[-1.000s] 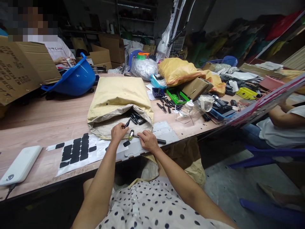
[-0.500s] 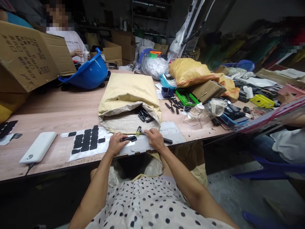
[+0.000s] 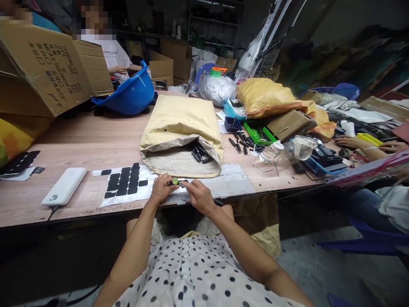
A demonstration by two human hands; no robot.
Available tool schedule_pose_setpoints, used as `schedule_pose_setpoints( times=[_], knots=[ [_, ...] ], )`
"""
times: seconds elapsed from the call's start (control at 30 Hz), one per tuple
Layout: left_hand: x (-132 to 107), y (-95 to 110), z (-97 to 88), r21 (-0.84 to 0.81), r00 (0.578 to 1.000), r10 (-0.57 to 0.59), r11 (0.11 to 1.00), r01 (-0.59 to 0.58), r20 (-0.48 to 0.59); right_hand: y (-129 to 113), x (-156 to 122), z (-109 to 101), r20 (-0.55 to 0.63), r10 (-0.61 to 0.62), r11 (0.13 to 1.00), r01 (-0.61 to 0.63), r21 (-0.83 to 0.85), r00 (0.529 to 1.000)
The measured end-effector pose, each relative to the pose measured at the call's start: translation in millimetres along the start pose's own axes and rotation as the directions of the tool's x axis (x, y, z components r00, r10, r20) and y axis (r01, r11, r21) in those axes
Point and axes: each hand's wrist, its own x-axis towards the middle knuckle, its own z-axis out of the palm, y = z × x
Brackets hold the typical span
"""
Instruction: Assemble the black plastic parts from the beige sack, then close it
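A small hammer with a round yellow-green head (image 3: 175,181) is gripped in my right hand (image 3: 200,196); its dark handle end sticks out behind the palm. My left hand (image 3: 160,188) pinches a slim black part, mostly hidden by the fingers and the hammer head. The head is right at the left fingertips, over that part. Both hands are above a grey-white board (image 3: 223,183) at the table's front edge. Behind them lies a cream sack (image 3: 182,115), its mouth facing me, with several black parts (image 3: 198,152) inside.
Left are a sheet of black stickers (image 3: 124,181) and a white power bank (image 3: 64,186). Farther back stand a blue basin (image 3: 131,94) and a cardboard box (image 3: 47,68). To the right are a green tray (image 3: 259,133), clear bottle (image 3: 270,152) and yellow sack (image 3: 268,96). Other people sit nearby.
My right hand has moved left and brought the hammer head onto the part at my left fingertips. The view has shifted left, and a co-worker's hands now show at the right.
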Motion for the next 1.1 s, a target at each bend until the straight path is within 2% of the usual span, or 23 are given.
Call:
schedule_pose_setpoints(
  times=[0.1, 0.27, 0.47, 0.6, 0.73, 0.87, 1.1],
  knots=[
    [0.2, 0.1, 1.1, -0.017, 1.000, 0.002, 1.000, -0.002, -0.010, 4.3, -3.2, -0.4, 0.024, 0.023, 1.000, -0.022, -0.005, 0.999],
    [-0.1, -1.1, 2.6, 0.002, 1.000, 0.004, 1.000, -0.004, -0.027, 7.3, -4.4, -7.1, -0.037, 0.069, 0.997, -0.068, 0.027, 0.997],
    [-1.3, 0.5, 3.1, 0.031, 0.999, 0.005, 1.000, -0.003, -0.047, 8.8, -7.7, -6.4, 0.043, 0.105, 0.994, -0.103, -0.035, 0.994],
    [-1.9, 1.8, 1.5, 0.028, 0.999, 0.011, 1.000, -0.010, -0.031, 18.3, -1.8, -7.8, -0.030, 0.164, 0.985, -0.166, -0.052, 0.986],
    [-2.8, 5.0, -0.7, 0.049, 1.000, 0.001, 0.999, 0.000, -0.016, 41.1, 6.8, -14.2, -0.036, 0.207, 0.959, -0.210, -0.190, 0.978],
    [-3.9, 7.6, -1.4, 0.059, 1.000, -0.018, 0.998, 0.018, -0.012, 63.5, 7.7, -15.9, -0.001, 0.204, 0.922, -0.193, -0.335, 0.979],
    [-5.1, 3.2, -1.5, 0.046, 1.000, 0.006, 0.999, -0.006, -0.003, 68.4, 0.9, -8.8, -0.022, 0.206, 0.907, -0.200, -0.370, 0.978]
  ],
)
